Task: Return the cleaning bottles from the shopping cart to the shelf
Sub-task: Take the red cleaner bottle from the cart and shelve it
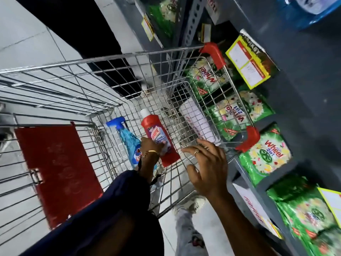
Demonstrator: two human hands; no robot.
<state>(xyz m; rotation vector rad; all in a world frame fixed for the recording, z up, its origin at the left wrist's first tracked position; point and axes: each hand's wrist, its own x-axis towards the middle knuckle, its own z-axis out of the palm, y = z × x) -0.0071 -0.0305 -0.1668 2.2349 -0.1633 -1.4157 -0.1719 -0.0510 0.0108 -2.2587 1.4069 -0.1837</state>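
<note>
A red cleaning bottle [156, 134] with a white cap lies on the floor of the wire shopping cart [110, 58]. A blue spray bottle [127, 139] with a blue trigger lies just left of it. My left hand [150, 147] reaches down into the cart and its fingers close around the lower half of the red bottle, partly covering the blue bottle too. My right hand [208, 167] rests with spread fingers on the cart's wire rim at the right and holds nothing. The grey shelf [295, 108] stands right beside the cart.
Green detergent packs [267, 156] fill the lower shelf rows, with yellow price tags [248, 64] on the edges. The cart's red seat flap [57, 169] sits at the left. A white item with red lettering [197, 121] shows at the cart's right side. A dark-clothed person [88, 28] stands beyond the cart.
</note>
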